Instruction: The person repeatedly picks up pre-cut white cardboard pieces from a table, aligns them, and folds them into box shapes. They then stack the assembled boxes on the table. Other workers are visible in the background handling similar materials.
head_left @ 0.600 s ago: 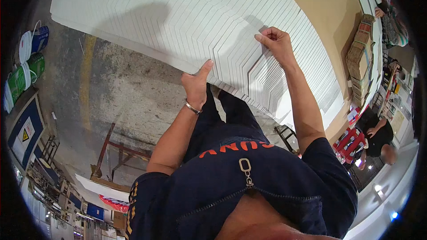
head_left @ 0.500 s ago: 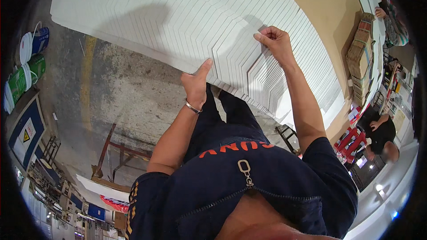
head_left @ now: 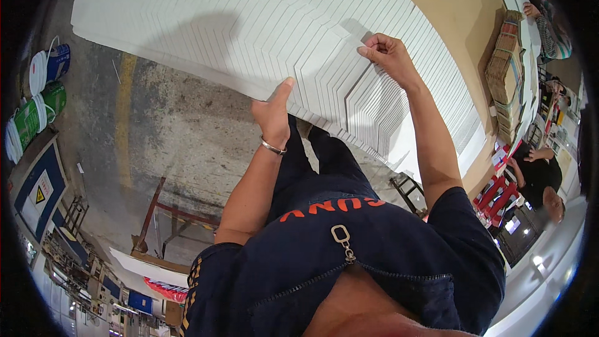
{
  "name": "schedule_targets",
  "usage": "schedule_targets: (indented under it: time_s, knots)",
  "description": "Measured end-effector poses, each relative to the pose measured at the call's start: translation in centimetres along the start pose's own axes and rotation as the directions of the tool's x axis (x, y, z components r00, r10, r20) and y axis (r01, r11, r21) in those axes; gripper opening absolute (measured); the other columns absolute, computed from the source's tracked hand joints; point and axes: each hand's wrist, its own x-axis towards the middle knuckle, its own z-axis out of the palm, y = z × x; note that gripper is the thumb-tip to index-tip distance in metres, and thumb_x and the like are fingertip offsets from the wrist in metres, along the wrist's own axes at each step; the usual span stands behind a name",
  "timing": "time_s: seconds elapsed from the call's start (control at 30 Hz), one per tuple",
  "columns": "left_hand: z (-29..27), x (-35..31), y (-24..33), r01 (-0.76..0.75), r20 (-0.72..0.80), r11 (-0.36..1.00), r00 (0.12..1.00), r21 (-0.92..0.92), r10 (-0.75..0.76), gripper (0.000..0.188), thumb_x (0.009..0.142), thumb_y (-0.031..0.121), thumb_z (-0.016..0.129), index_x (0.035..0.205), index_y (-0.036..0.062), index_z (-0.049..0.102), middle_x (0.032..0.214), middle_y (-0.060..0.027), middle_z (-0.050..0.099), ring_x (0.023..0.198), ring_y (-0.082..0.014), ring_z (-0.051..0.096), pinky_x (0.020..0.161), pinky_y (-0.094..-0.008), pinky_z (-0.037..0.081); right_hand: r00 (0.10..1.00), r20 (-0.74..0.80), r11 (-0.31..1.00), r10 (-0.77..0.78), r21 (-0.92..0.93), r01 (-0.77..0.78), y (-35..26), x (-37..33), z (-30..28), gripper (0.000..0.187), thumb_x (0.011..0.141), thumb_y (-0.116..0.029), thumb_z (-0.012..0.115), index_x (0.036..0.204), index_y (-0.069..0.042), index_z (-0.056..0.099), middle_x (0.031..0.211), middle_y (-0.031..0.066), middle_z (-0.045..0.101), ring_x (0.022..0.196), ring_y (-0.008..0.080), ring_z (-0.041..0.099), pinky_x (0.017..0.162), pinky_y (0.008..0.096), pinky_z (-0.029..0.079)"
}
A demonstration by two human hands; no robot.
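White card sheets (head_left: 249, 37) lie in a wide, overlapping fan, their cut edges stepping across the table in front of me. My left hand (head_left: 273, 109) is closed at the near edge of the fan. Its thumb presses on top, while the fingers curl down at the edge, partly hidden. Farther right, my right hand (head_left: 388, 56) is closed in a pinch over the sheets, thumb against forefinger. A dark gap under one sheet's edge runs up to these fingertips, though the pinched edge itself is mostly covered by the hand.
A brown board surface (head_left: 446, 0) lies beyond the fan. On the right stands a strapped bundle of brown cardboard (head_left: 504, 75). Green and blue packs (head_left: 50, 100) are on the left, by a blue-framed sign board (head_left: 40, 190). Two people (head_left: 541, 171) are at the far right.
My hands keep nearly the same places, with the left forearm shifted slightly right. The dark gap below the sheet edge by my right hand looks a little wider.
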Motion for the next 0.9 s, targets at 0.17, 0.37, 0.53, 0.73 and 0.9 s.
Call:
schedule_targets:
  time_s: [0.17,0.37,0.53,0.73,0.9]
  knots:
    - [0.7,-1.5,0.7,-0.017,0.087,0.999,0.996,0.029,0.014,0.052,0.075,0.001,0.073,0.12,-0.0039,0.048,0.117,-0.01,0.056,0.103,-0.0175,0.055,0.091,-0.0304,0.043,0.993,-0.073,0.996,-0.088,-0.036,0.086,0.1,-0.5,0.0,0.028,0.077,-0.025,0.076,0.09,-0.001,0.067,0.068,-0.0003,0.058,0.062,0.0069,0.049,0.059,0.0207,0.042]
    - [0.4,-1.4,-1.0,0.034,0.024,0.999,0.999,-0.009,-0.034,0.057,0.071,-0.001,0.074,0.121,-0.0044,0.046,0.118,-0.0116,0.055,0.107,-0.0197,0.053,0.094,-0.0308,0.041,1.0,-0.021,0.996,0.02,-0.081,-0.022,1.0,-0.9,-0.5,0.031,0.075,-0.027,0.077,0.09,-0.001,0.066,0.066,-0.0023,0.054,0.06,0.007,0.046,0.056,0.0221,0.04]
    - [0.6,-1.3,-1.3,-0.002,-0.006,1.0,1.0,0.001,0.002,0.061,0.071,-0.001,0.074,0.123,-0.0049,0.043,0.121,-0.013,0.053,0.109,-0.0208,0.052,0.095,-0.0316,0.04,1.0,0.007,0.999,0.029,-0.036,-0.028,1.0,-1.2,-0.7,0.023,0.08,-0.021,0.074,0.088,-0.002,0.063,0.067,-0.0047,0.053,0.059,0.004,0.046,0.054,0.0202,0.04]
    - [0.0,-1.6,-2.4,0.027,0.053,0.999,0.998,-0.031,-0.025,0.058,0.073,0.001,0.074,0.123,-0.0043,0.045,0.12,-0.0108,0.054,0.107,-0.0187,0.052,0.094,-0.0306,0.04,0.986,-0.153,0.994,-0.062,-0.099,0.047,0.9,-2.3,-0.4,0.026,0.077,-0.023,0.075,0.09,-0.003,0.066,0.072,-0.0013,0.059,0.066,0.0063,0.051,0.061,0.0202,0.044]
    - [0.0,-2.8,-3.2,0.156,0.072,0.987,0.986,-0.036,-0.153,0.047,0.075,0.007,0.075,0.115,-0.004,0.054,0.11,-0.0083,0.06,0.097,-0.0154,0.057,0.087,-0.0278,0.045,0.993,-0.121,0.994,0.002,-0.107,-0.015,0.7,-4.2,-1.6,0.022,0.078,-0.02,0.074,0.087,-0.002,0.066,0.072,-0.0011,0.06,0.066,0.0061,0.052,0.062,0.0205,0.044]
